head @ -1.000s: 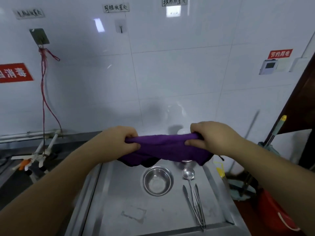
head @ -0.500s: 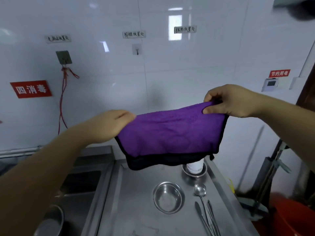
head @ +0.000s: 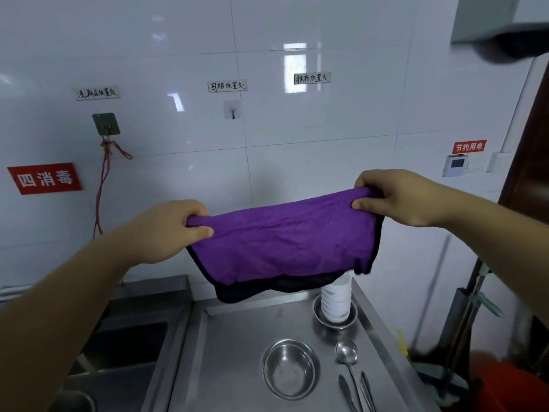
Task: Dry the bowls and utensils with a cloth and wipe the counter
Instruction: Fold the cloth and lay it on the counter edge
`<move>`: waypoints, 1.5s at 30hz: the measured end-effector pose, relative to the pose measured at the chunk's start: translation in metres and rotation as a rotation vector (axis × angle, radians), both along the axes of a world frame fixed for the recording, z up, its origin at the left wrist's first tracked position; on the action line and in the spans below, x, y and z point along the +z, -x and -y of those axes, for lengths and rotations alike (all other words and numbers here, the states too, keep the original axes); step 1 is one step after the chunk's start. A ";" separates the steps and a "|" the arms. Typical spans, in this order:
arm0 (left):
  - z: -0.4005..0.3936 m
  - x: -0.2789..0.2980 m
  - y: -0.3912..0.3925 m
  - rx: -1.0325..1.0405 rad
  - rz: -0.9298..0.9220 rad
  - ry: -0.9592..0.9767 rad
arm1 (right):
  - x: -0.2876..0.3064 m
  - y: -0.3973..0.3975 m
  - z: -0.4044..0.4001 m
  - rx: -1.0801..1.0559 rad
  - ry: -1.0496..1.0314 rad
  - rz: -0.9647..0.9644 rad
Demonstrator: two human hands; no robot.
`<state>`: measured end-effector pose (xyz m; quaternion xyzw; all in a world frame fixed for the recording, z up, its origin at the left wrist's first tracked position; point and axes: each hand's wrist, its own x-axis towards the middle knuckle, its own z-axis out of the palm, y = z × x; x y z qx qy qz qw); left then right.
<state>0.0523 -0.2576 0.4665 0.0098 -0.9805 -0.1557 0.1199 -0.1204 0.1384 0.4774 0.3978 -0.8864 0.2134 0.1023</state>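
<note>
Both hands pinch the purple cloth (head: 285,242) by its top corners, left hand (head: 175,230) lower, right hand (head: 395,197) higher, stretching it open above the table (head: 237,352). Since half a second ago the right hand has dropped, levelling the cloth. Below sit stacked white bowls (head: 337,304), a steel bowl (head: 289,370) and a spoon (head: 347,352).

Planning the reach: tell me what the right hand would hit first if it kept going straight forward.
Likely the white tiled wall. The right hand, gripping the purple cloth, has nothing visible ahead of it, though depth is unclear.
</note>
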 end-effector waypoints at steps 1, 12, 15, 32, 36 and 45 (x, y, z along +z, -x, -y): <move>-0.001 -0.002 0.000 0.002 0.019 0.007 | 0.000 -0.002 0.000 0.021 -0.036 0.010; -0.010 -0.020 0.003 0.011 0.197 0.159 | -0.013 -0.023 0.002 0.012 -0.393 -0.154; -0.012 -0.021 0.005 0.020 0.156 0.131 | -0.015 -0.022 0.002 -0.013 -0.402 -0.150; -0.011 -0.058 0.021 -0.017 0.232 0.131 | -0.063 -0.023 -0.002 -0.030 -0.377 -0.043; -0.016 -0.077 0.027 -0.013 0.299 0.153 | -0.076 -0.025 -0.004 0.000 -0.335 0.058; -0.028 -0.098 0.016 -0.138 0.357 -0.122 | -0.103 -0.021 -0.043 0.037 -0.027 0.211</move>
